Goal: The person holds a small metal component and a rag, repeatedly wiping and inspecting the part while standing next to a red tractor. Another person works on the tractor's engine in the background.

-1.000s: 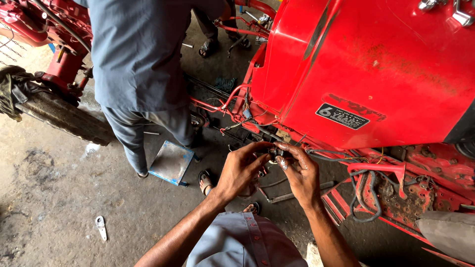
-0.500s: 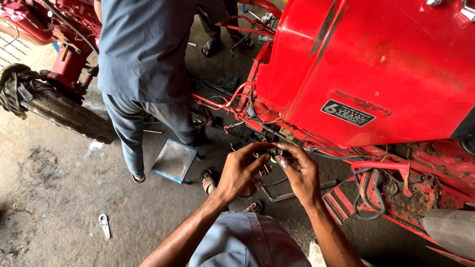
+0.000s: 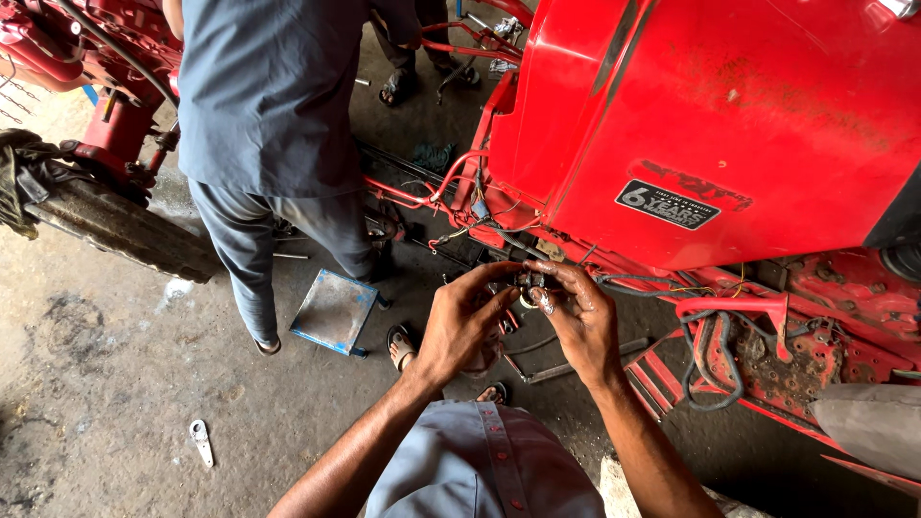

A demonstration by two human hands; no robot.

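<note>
My left hand (image 3: 462,321) and my right hand (image 3: 579,321) meet just below the red tractor hood (image 3: 729,125). The fingers of both pinch a small dark metal part (image 3: 531,285) that sits among black wires (image 3: 633,285) running off to the right. My left thumb and fingers close on it from the left, my right fingertips from the right. The part itself is mostly hidden by my fingers.
A person in grey clothes (image 3: 269,125) stands close at the upper left. A small blue-edged metal tray (image 3: 336,312) lies on the concrete by their feet. A spanner (image 3: 200,441) lies at lower left. A tyre (image 3: 106,225) and a red frame (image 3: 758,355) flank the spot.
Both hands stay on the same small part with only slight finger shifts. The standing person has stepped a little, and the view has drifted slightly.
</note>
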